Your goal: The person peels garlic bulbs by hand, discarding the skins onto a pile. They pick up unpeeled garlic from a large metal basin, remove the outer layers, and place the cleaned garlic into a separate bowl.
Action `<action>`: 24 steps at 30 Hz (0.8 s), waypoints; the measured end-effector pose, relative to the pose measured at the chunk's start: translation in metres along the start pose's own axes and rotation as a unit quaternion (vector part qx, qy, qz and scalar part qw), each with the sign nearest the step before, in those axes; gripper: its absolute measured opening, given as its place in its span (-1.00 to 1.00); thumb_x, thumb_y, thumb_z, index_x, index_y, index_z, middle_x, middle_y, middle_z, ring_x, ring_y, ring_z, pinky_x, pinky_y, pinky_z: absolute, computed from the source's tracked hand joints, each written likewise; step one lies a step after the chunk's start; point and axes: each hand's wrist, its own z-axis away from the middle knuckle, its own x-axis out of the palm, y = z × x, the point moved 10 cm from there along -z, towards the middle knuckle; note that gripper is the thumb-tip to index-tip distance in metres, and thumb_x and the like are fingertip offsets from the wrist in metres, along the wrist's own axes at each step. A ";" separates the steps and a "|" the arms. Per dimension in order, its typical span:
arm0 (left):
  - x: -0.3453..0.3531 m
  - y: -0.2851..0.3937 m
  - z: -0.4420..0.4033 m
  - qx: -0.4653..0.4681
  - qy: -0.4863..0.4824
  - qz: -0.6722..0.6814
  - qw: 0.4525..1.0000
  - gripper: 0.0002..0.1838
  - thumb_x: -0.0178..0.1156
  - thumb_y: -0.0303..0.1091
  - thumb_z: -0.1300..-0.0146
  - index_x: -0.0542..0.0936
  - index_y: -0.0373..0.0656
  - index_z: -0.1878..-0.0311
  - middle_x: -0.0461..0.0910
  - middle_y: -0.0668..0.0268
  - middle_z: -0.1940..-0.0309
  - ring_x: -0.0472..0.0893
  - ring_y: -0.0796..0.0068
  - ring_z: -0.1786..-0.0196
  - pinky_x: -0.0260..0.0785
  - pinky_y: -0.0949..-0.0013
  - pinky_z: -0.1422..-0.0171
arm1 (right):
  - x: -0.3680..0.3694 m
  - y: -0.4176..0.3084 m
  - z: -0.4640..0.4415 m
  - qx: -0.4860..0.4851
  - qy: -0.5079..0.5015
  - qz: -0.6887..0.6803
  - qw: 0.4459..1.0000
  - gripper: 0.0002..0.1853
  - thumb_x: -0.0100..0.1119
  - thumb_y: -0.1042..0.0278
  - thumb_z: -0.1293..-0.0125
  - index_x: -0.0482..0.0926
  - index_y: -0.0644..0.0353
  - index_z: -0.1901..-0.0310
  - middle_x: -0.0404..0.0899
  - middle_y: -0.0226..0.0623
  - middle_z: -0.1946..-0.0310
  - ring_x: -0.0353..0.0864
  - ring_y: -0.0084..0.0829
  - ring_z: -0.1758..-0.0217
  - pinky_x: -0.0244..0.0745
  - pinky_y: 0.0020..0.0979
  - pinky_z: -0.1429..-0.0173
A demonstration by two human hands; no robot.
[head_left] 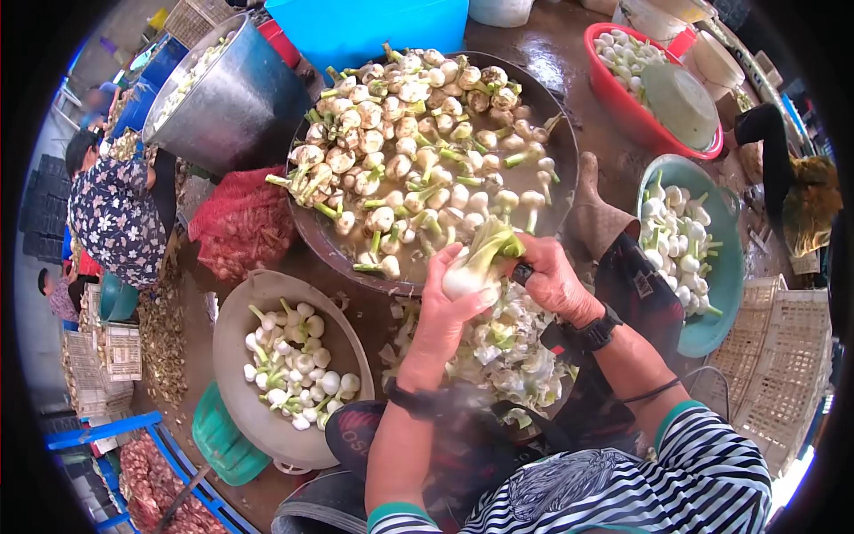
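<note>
My left hand (447, 294) is closed around a fresh white garlic bulb (467, 278) with pale green leaves at its top. Against those leaves, my right hand (559, 283) is closed with a small black tool (522, 273) in its fingers; its blade or tip does not show. Both hands are over the near rim of a wide round pan (572, 178). Dirty bulbs with cut stems (365, 116) lie there in murky water. Below my hands is a heap of stripped skins and leaves (507, 347).
To the left, a grey basin (236, 383) holds cleaned bulbs, with a red mesh sack (240, 222) behind it. A teal basin (725, 294) of white bulbs stands right, near woven baskets (756, 347). A red tub (614, 111) is farther back. Another person (120, 209) sits at left.
</note>
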 end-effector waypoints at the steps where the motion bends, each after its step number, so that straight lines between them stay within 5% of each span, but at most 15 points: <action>1: 0.002 -0.002 0.000 -0.008 -0.014 0.026 1.000 -0.29 0.29 -0.47 0.02 0.18 -0.19 -0.22 0.46 0.20 0.06 0.56 0.40 0.14 0.51 0.41 0.22 | -0.002 -0.004 0.001 -0.017 0.000 -0.019 1.000 -0.75 0.00 0.39 -0.27 0.54 0.37 0.13 0.56 -0.36 0.33 0.49 -0.60 0.24 0.41 -0.52 0.15; 5: 0.007 -0.003 0.000 0.009 -0.020 0.000 1.000 -0.39 0.24 -0.30 -0.13 0.23 -0.21 -0.22 0.48 0.20 0.07 0.58 0.37 0.19 0.49 0.38 0.38 | -0.013 0.032 0.006 0.075 0.142 -0.083 0.984 -0.77 0.05 0.44 -0.21 0.58 0.34 0.15 0.53 -0.46 0.40 0.46 -0.62 0.42 0.39 -0.55 0.31; 7: 0.010 -0.010 0.000 -0.064 -0.059 0.128 0.988 -0.44 0.09 -0.04 -0.22 0.32 -0.25 -0.14 0.56 0.19 0.21 0.60 0.33 0.39 0.46 0.38 0.49 | -0.014 0.041 0.009 0.130 0.170 -0.156 0.964 -0.76 0.07 0.44 -0.21 0.59 0.32 0.12 0.54 -0.45 0.39 0.45 -0.64 0.43 0.38 -0.57 0.33; 9: 0.007 -0.015 -0.004 -0.109 -0.047 0.198 0.973 -0.29 -0.18 0.27 -0.30 0.45 -0.28 -0.04 0.63 0.20 0.35 0.59 0.30 0.57 0.47 0.33 0.58 | -0.006 0.062 0.012 0.147 0.184 -0.273 0.933 -0.74 0.10 0.43 -0.23 0.59 0.31 0.07 0.55 -0.44 0.37 0.46 -0.67 0.42 0.39 -0.60 0.33; 12: -0.031 -0.013 -0.006 -0.067 0.144 0.044 0.986 -0.35 -0.13 0.20 -0.32 0.43 -0.27 -0.07 0.63 0.19 0.30 0.62 0.32 0.50 0.52 0.29 0.55 | -0.012 0.058 0.015 0.154 0.212 -0.215 0.941 -0.74 0.12 0.40 -0.24 0.58 0.31 0.06 0.56 -0.44 0.37 0.48 -0.65 0.41 0.41 -0.59 0.32; 13: -0.046 -0.005 -0.006 0.010 0.174 -0.039 0.984 -0.44 0.00 0.07 -0.32 0.41 -0.27 -0.10 0.61 0.21 0.21 0.65 0.39 0.30 0.58 0.31 0.38 | -0.017 0.047 0.016 0.144 0.214 -0.165 0.952 -0.74 0.13 0.41 -0.24 0.58 0.31 0.06 0.56 -0.44 0.34 0.49 -0.64 0.39 0.42 -0.59 0.30; 16: -0.016 0.004 0.000 0.063 0.095 -0.098 0.989 -0.55 0.18 -0.16 -0.26 0.41 -0.27 -0.09 0.56 0.25 0.11 0.59 0.45 0.09 0.56 0.32 0.13 | -0.018 0.060 0.019 0.141 0.216 -0.200 0.945 -0.74 0.13 0.42 -0.24 0.58 0.31 0.05 0.57 -0.43 0.31 0.50 -0.63 0.36 0.43 -0.58 0.29; 17: -0.012 0.005 0.001 0.115 0.072 -0.052 0.989 -0.44 0.34 -0.42 -0.09 0.36 -0.37 -0.13 0.51 0.24 0.04 0.52 0.49 0.01 0.43 0.41 -0.05 | -0.013 0.065 0.020 0.168 0.189 -0.206 0.945 -0.74 0.12 0.43 -0.24 0.58 0.31 0.05 0.57 -0.42 0.30 0.51 -0.62 0.35 0.44 -0.57 0.28; 20: -0.036 -0.004 -0.008 0.069 0.100 -0.057 0.991 -0.37 0.36 -0.46 -0.05 0.31 -0.32 -0.19 0.50 0.25 0.02 0.53 0.46 0.03 0.42 0.40 -0.08 | 0.013 0.080 0.027 0.207 0.149 -0.283 0.925 -0.74 0.08 0.47 -0.25 0.57 0.30 0.04 0.58 -0.37 0.26 0.54 -0.57 0.31 0.49 -0.51 0.28; 24: -0.005 0.004 0.002 0.031 -0.033 0.085 0.995 -0.32 0.34 -0.37 -0.06 0.26 -0.25 -0.23 0.50 0.20 0.04 0.57 0.42 0.13 0.48 0.41 0.17 | -0.045 0.144 0.043 0.269 0.376 -0.320 0.827 -0.75 -0.09 0.50 -0.29 0.57 0.29 0.09 0.59 -0.27 0.22 0.59 -0.39 0.26 0.56 -0.38 0.31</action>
